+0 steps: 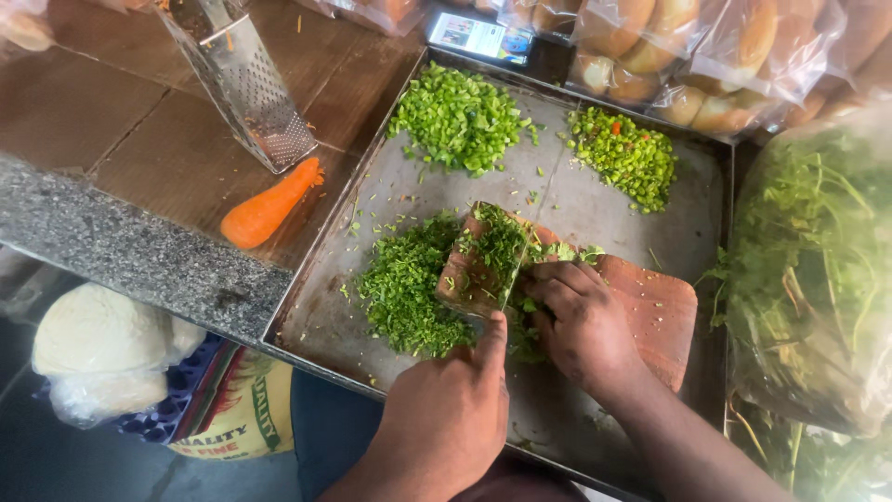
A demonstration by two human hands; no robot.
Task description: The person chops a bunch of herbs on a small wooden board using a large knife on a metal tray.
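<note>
My left hand (446, 418) grips the handle of a broad knife (483, 265), one finger stretched up toward the blade. The blade is tilted and coated with chopped green herbs. My right hand (581, 321) rests fingers-down on a brown wooden cutting board (660, 316), touching chopped herbs next to the blade. A heap of finely chopped herbs (404, 293) lies left of the knife on a large metal tray (316, 307). Two more piles of chopped greens sit at the back of the tray, one larger (455, 116) and one smaller (627, 153).
A metal box grater (237, 79) and a partly grated carrot (269, 209) sit on the wooden counter to the left. Bagged buns (688, 56) line the back. A plastic bag of leafy herbs (818, 279) is at the right. A white bagged lump (102, 349) lies below the stone ledge.
</note>
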